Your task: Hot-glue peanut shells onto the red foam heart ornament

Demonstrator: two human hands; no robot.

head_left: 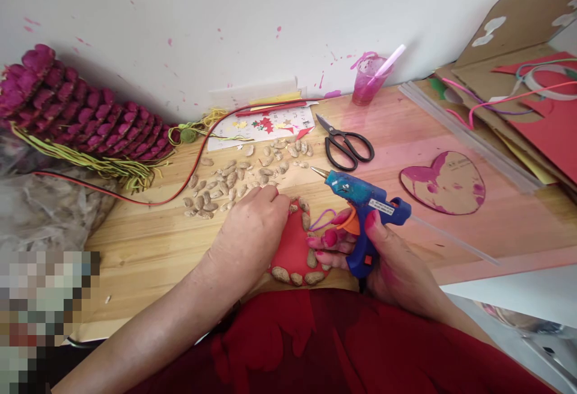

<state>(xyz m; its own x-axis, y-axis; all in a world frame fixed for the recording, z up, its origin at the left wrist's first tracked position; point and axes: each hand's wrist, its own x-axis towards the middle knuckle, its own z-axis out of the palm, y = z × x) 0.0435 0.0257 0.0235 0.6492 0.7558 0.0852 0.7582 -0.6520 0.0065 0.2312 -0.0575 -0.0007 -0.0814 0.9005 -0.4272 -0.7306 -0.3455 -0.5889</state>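
Note:
A red cut-out piece (293,243) lies near the table's front edge, with peanuts in their shells (296,278) set along its rim. My left hand (252,228) is at its upper left edge, fingers curled down and pressed together. Whatever is between those fingertips is hidden by the hand. In my right hand (387,261) is a blue hot glue gun (356,192), its metal nozzle pointing up and left. Fingers of that hand also reach the right rim of the red piece. A purple loop of cord (323,218) sticks out beside it.
Loose peanuts (229,177) lie beyond my left hand. Black-handled scissors (345,144), a pink-stained cup (367,84) and a heart-shaped board (444,183) are farther off. A red and black cable (189,180) crosses the left side near a magenta stacked craft (85,111).

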